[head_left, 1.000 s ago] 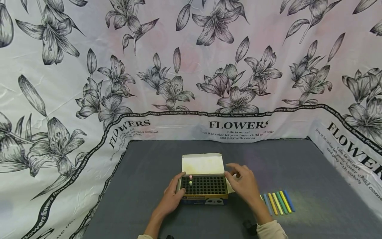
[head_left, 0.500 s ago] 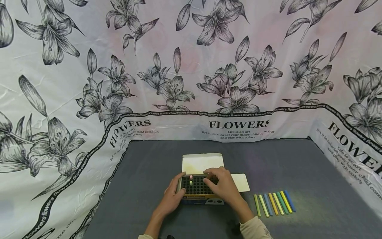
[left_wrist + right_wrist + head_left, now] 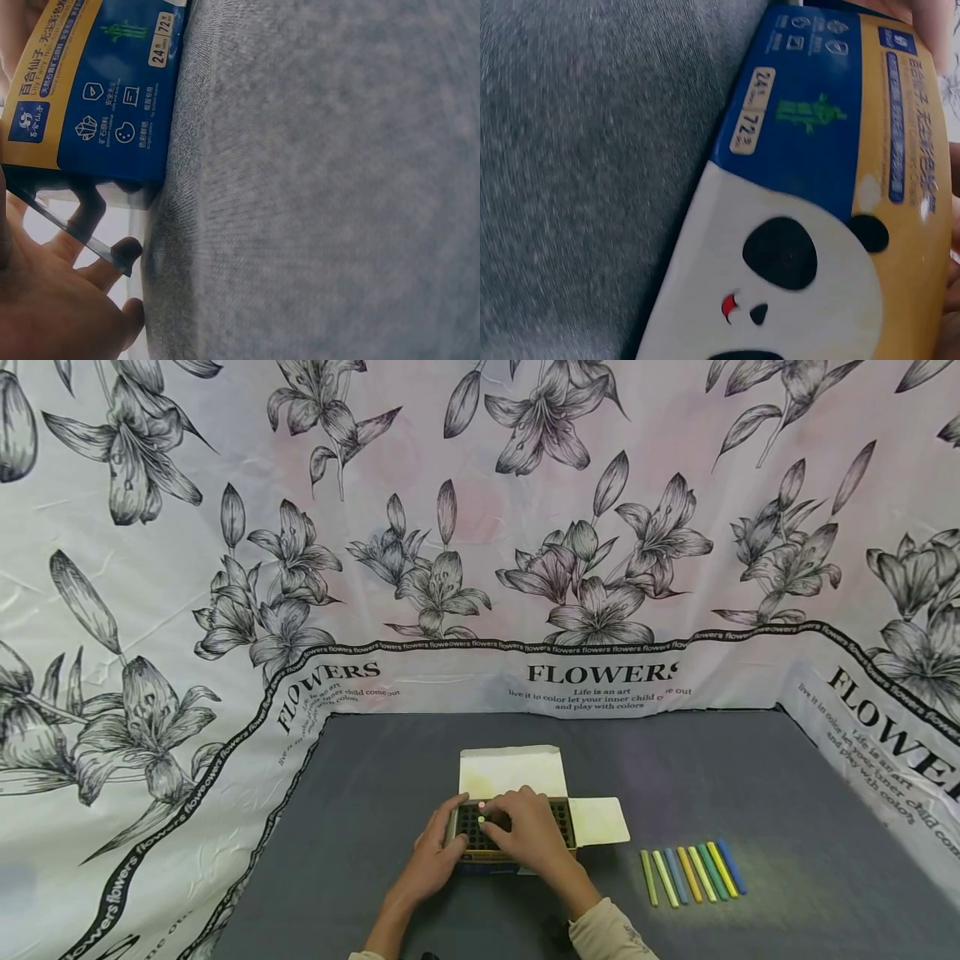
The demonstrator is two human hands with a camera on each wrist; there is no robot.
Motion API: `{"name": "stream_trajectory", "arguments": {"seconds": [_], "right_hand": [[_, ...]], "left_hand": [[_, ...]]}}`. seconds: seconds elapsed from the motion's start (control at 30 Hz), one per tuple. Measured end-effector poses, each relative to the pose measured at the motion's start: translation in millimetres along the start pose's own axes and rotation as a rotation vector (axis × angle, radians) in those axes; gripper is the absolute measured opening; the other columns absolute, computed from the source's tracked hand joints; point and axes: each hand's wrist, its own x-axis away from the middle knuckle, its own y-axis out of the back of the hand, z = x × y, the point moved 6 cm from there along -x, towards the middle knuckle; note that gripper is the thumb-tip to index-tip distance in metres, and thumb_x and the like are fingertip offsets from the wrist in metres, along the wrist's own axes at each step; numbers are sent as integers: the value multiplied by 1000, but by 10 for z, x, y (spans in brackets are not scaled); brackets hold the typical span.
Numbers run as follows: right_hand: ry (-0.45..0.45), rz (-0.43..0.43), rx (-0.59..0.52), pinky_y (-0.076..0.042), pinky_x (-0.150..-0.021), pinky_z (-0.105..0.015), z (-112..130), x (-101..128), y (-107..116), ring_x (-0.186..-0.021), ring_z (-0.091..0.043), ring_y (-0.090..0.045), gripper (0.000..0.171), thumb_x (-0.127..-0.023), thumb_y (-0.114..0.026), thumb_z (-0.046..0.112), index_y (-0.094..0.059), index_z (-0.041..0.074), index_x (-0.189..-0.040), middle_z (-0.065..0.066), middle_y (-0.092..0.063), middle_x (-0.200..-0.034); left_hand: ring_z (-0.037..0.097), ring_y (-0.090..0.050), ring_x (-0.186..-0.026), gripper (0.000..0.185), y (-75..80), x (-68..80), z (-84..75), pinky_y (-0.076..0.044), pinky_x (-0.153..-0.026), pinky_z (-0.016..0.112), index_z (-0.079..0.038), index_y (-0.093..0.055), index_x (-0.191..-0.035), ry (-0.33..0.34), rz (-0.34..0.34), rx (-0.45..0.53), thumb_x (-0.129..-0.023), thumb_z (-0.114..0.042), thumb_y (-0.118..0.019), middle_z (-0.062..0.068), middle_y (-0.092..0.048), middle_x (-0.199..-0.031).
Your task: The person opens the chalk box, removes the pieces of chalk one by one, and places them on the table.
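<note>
An open chalk box [image 3: 483, 857] stands on the dark cloth, its black insert full of small holes. One pink chalk [image 3: 482, 805] and one pale green chalk [image 3: 481, 819] stick up near its left end. My left hand [image 3: 431, 856] grips that end, thumb at the front and fingers behind. Over the insert reaches my right hand [image 3: 534, 835], thumb and forefinger apart with their tips right at the two chalks. The box's printed front [image 3: 112, 97] fills the upper left of the left wrist view; its panda picture [image 3: 810, 247] shows in the right wrist view.
Behind the insert the white lid [image 3: 512, 770] is folded back, and a white side flap [image 3: 600, 821] sticks out right. A row of several coloured chalks, including an orange one [image 3: 686, 874], lies right of the box. Flower-printed fabric [image 3: 600, 689] rises behind.
My right hand has moved left, from the side flap across the insert to the two upright chalks. The side flap now lies spread out. My left hand keeps its hold on the box.
</note>
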Motion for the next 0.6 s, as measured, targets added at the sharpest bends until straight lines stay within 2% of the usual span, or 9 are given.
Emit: {"name": "stream_trajectory", "arguments": {"seconds": [0.3, 0.6], "right_hand": [[-43, -5, 87, -40, -72, -39, 21, -4, -30, -76, -17, -55, 13, -80, -86, 22, -81, 18, -91, 2, -72, -83], [-51, -16, 82, -40, -74, -39, 36, -5, -47, -76, -15, -55, 12, -80, -85, 21, -80, 19, -91, 3, -71, -82]], "left_hand": [[22, -53, -95, 61, -6, -14, -33, -46, -71, 37, -33, -36, -156, 0, -4, -37, -100, -14, -51, 17, -44, -147], [23, -52, -94, 61, -5, -19, -3, -44, -70, 38, -31, -36, -156, 30, -2, -21, -99, -13, -50, 19, -43, -147]]}}
